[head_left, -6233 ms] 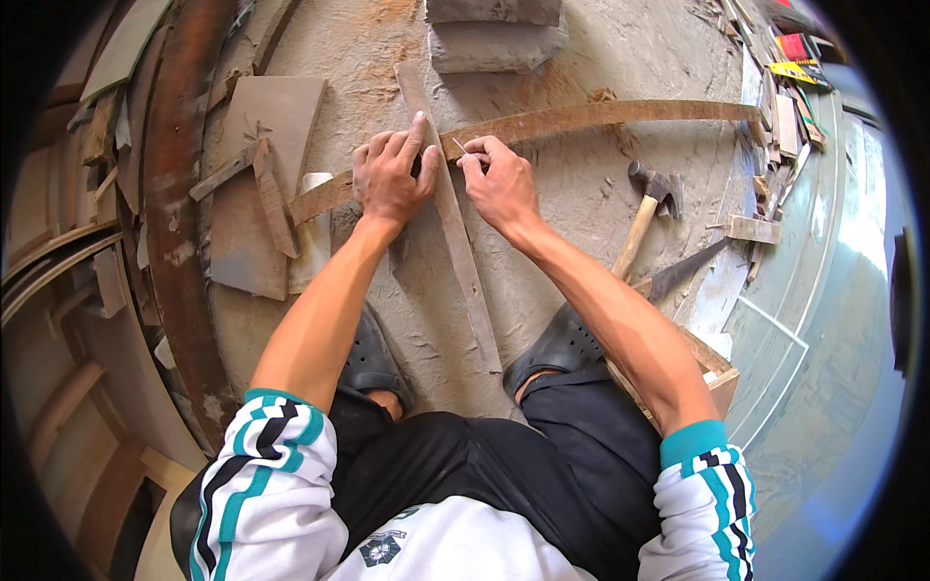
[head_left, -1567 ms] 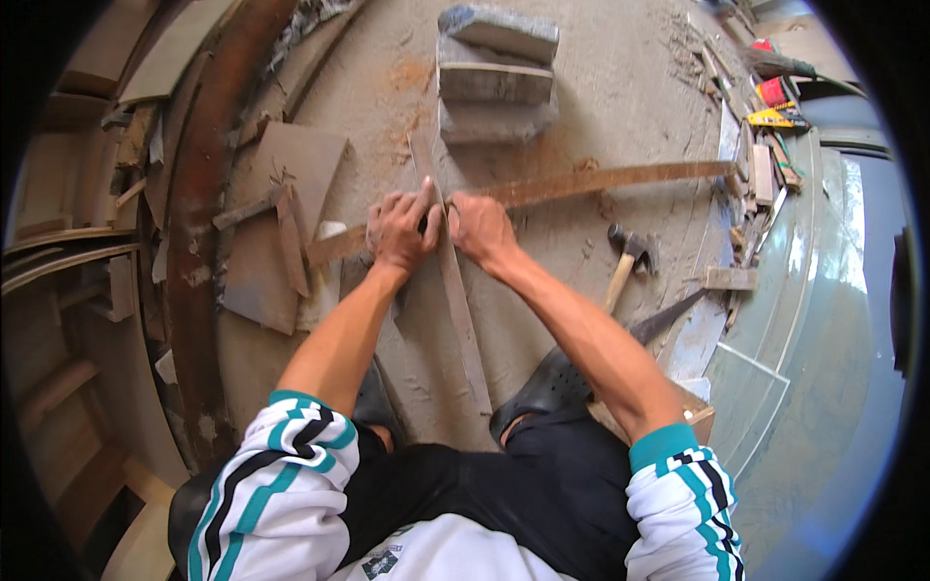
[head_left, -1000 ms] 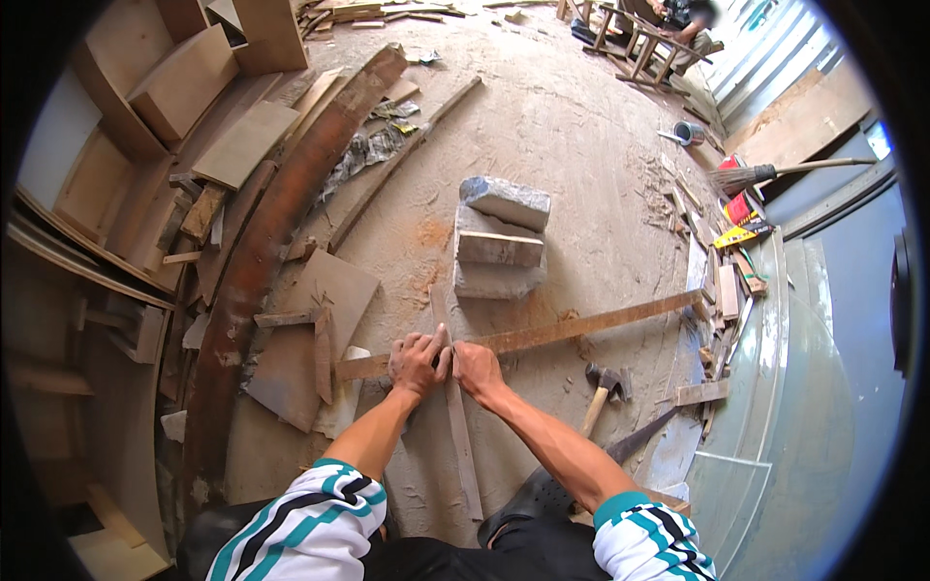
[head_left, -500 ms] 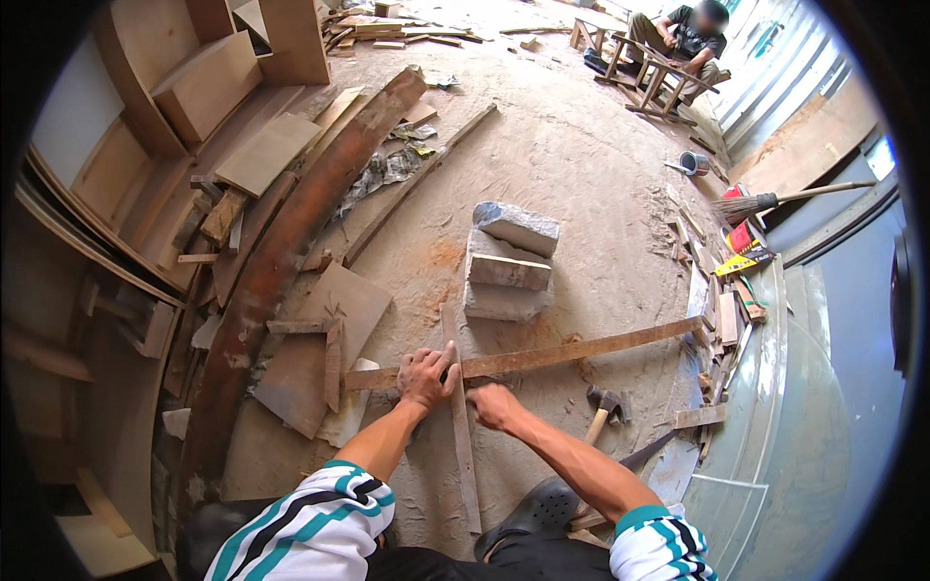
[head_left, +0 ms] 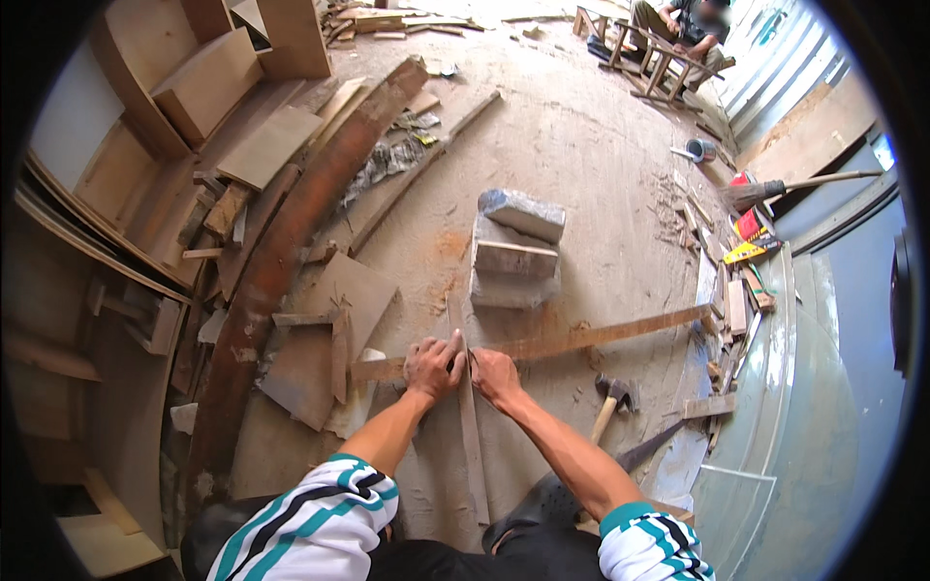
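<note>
A narrow wooden strip (head_left: 472, 455) lies lengthwise in front of me, crossing a longer wooden plank (head_left: 610, 336) that runs left to right. At the crossing, my left hand (head_left: 432, 368) rests over the plank with its fingers bent and its thumb against the strip, holding the pieces. My right hand (head_left: 495, 376) is closed just right of the strip, close to the left thumb. Whatever its fingers pinch is too small to make out. A hammer (head_left: 610, 405) with a wooden handle lies to the right, beside a dark tapered blade (head_left: 651, 451).
Beyond the plank sit stacked concrete blocks (head_left: 518, 218) with a wood piece. A rusty beam (head_left: 281, 261), boards and scraps line the left, near a wooden cabinet (head_left: 208, 87). Wood offcuts, a broom (head_left: 756, 192) and glass sheets (head_left: 814, 387) are right. A person (head_left: 683, 34) sits far right by a wooden frame.
My right hand has moved slightly up and left, against the strip beside my left thumb. My left hand has shifted a little, its thumb now raised along the strip. The view has tilted slightly.
</note>
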A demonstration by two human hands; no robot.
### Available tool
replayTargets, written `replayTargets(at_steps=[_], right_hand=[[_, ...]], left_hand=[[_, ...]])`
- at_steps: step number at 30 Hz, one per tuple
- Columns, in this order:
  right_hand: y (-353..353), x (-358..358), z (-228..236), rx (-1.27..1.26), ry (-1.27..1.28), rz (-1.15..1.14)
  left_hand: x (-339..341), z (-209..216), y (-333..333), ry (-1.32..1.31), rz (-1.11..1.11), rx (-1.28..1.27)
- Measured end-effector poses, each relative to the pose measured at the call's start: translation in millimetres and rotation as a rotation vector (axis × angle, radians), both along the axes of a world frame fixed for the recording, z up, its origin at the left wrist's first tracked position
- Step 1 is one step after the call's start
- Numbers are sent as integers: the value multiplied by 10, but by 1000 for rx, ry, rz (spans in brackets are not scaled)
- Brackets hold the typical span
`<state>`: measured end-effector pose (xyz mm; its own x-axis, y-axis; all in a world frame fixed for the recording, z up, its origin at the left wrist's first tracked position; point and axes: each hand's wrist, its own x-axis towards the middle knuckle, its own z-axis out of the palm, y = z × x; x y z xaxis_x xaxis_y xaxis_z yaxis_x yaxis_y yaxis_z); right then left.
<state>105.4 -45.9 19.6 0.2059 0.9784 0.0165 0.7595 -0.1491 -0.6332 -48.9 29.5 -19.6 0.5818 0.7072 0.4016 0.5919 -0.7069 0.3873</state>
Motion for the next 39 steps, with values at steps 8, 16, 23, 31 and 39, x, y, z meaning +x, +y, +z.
replayTargets(at_steps=[8, 16, 23, 31, 39], right_hand=[[-496, 48, -129, -211, -124, 339], [-661, 66, -82, 2, 87, -53], [-205, 2, 29, 12, 106, -164], [-46, -43, -47, 1, 115, -132], [-29, -35, -81, 38, 62, -25]], left_hand=[[20, 3, -60, 23, -9, -66], [-1, 4, -47, 19, -27, -41], [17, -2, -37, 59, -20, -10], [14, -12, -28, 54, -7, -30], [18, -6, -36, 69, -11, -35]])
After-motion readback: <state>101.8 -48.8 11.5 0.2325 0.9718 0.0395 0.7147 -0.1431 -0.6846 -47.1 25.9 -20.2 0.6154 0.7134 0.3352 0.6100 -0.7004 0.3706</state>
